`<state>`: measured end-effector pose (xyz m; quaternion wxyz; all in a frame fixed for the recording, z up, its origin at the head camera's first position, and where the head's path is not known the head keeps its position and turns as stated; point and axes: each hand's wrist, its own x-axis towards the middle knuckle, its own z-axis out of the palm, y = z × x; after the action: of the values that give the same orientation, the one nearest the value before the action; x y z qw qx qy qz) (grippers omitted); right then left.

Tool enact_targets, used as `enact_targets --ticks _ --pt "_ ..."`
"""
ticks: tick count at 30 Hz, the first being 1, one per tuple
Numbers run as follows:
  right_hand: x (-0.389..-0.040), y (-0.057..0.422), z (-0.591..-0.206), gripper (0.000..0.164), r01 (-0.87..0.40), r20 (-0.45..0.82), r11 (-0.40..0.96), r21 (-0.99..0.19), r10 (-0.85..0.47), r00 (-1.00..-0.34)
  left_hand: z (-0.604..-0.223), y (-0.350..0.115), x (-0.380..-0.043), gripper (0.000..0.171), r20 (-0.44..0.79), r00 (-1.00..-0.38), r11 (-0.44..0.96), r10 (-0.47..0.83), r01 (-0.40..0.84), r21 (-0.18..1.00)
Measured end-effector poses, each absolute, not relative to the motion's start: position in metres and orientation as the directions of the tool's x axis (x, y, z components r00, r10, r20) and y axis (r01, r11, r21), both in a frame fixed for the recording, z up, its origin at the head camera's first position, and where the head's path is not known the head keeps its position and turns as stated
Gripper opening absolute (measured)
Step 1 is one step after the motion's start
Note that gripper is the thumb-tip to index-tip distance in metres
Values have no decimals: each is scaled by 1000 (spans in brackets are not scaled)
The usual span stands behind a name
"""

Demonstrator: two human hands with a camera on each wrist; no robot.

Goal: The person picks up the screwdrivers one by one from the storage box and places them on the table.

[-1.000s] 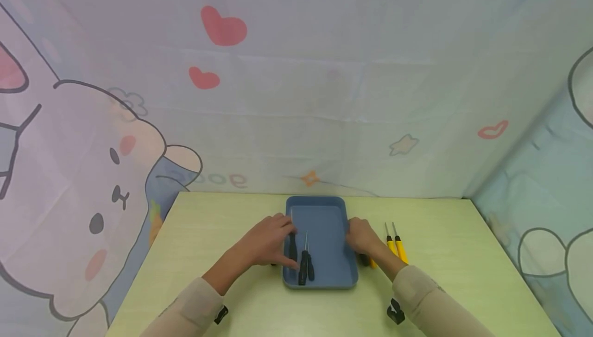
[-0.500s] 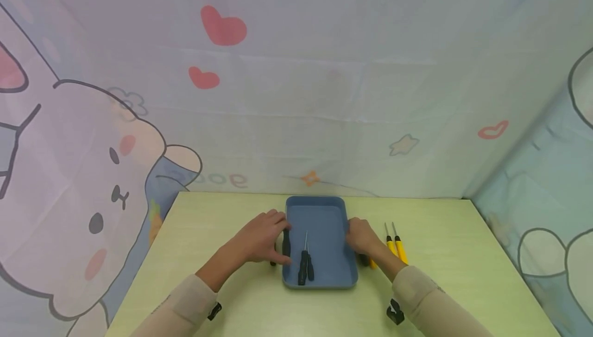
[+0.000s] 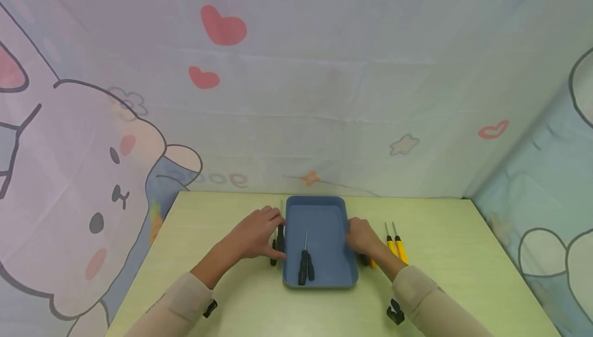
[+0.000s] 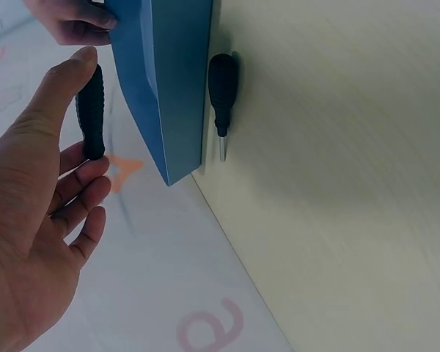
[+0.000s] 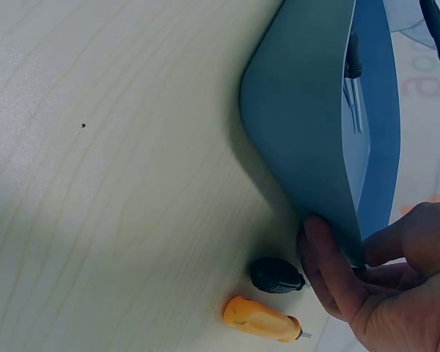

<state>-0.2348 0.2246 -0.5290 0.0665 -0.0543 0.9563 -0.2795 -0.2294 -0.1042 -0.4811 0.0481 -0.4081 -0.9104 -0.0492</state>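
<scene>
My left hand [image 3: 255, 233] pinches a black-handled screwdriver [image 4: 93, 117] between thumb and fingers, just off the left rim of the blue tray [image 3: 330, 224]. Its thin shaft points toward the back wall in the head view. My right hand [image 3: 363, 235] grips the tray's right wall, thumb inside and fingers outside in the right wrist view. Two black screwdrivers [image 3: 303, 267] lie side by side in the tray's front left. On the table, left of the tray and partly behind my left hand, lies another black screwdriver [image 4: 223, 92].
Right of the tray, a black-handled screwdriver [image 5: 275, 275] and an orange-handled one [image 5: 260, 319] lie on the table [image 3: 445, 254]. Two yellow-handled screwdrivers [image 3: 400, 249] rest farther right. A printed cloth [image 3: 315, 95] hangs behind the table's back edge.
My left hand has moved left with the screwdriver, from over the tray's inside to just beyond its left rim. My right hand and the tray have stayed put.
</scene>
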Motion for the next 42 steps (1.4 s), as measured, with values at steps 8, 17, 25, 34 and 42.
enact_targets --ticks 8,17,25,34,42 --pt "-234 224 -529 16 -60 -105 837 -544 -139 -985 -485 -113 -232 77 140 -660 663 738 748 34" --pt "-235 225 -529 15 -96 -78 854 -512 -157 -985 -491 -121 -237 77 119 -675 677 728 736 34" --pt "-234 225 -528 12 -90 -78 849 -520 -152 -985 -493 -125 -237 77 93 -693 692 715 720 44" --pt "-234 225 -531 15 -82 -81 851 -518 -145 -986 -492 -126 -234 74 37 -722 718 691 691 81" --pt "-235 225 -530 15 -69 -97 839 -539 -143 -985 -502 -131 -235 74 40 -727 724 685 686 70"
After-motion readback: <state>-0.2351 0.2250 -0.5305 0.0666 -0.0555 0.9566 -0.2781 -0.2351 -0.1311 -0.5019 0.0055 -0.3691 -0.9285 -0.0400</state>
